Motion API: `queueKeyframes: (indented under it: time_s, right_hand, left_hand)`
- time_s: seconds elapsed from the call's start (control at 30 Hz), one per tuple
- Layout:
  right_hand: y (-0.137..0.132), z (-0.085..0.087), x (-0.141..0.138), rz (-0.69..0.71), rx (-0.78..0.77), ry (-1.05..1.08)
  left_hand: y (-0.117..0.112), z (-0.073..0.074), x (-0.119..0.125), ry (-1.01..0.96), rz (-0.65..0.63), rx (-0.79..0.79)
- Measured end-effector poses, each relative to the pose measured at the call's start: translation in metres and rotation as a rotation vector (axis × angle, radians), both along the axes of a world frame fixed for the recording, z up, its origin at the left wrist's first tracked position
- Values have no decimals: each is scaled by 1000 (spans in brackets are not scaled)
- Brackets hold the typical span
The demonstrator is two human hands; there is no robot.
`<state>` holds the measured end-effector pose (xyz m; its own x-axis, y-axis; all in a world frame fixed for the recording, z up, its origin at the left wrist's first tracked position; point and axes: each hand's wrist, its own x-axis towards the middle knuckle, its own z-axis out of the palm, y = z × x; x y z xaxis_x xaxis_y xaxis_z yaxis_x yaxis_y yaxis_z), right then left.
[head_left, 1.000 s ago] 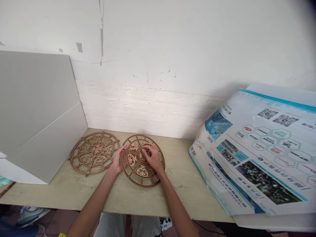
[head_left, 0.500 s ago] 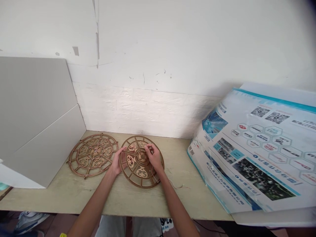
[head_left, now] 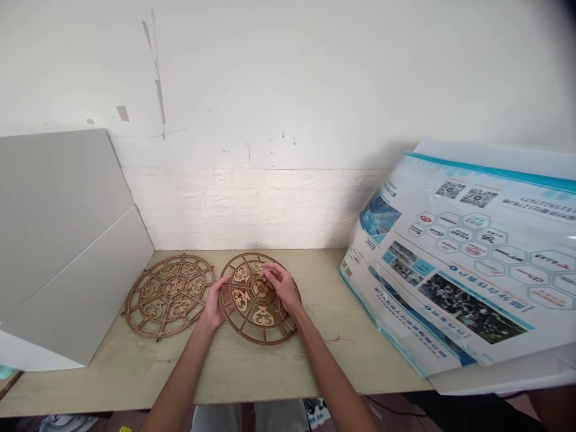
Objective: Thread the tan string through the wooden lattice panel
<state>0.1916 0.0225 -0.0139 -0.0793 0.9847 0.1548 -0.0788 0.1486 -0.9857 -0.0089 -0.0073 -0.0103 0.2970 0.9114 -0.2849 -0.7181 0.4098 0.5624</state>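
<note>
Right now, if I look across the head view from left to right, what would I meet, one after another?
Grey panel → openwork disc lying on the table → left hand → held openwork disc → thin strand → printed sheet with blue edging.

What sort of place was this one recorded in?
Probably a small workshop or makeshift indoor workspace: a plain worktop set against a scuffed white wall, with an ornate openwork disc being handled beside a similar disc.
</note>
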Motion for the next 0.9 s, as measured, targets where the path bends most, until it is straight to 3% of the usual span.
queueKeyframes:
  time_s: [0.13, 0.37, 0.67, 0.9]
  right_hand:
    - [-4, 4, -3, 61, 34, -83]
    - [-9, 7, -6, 110, 122, -269]
    - [-8, 3, -11, 138, 157, -288]
    - [-7, 2, -11, 133, 146, -291]
  left_hand:
    - [-2, -1, 5, 118, 48, 39]
    - [-2, -3, 12, 495, 97, 390]
    - [5, -12, 11, 699, 148, 507]
    - [6, -15, 10, 706, 122, 492]
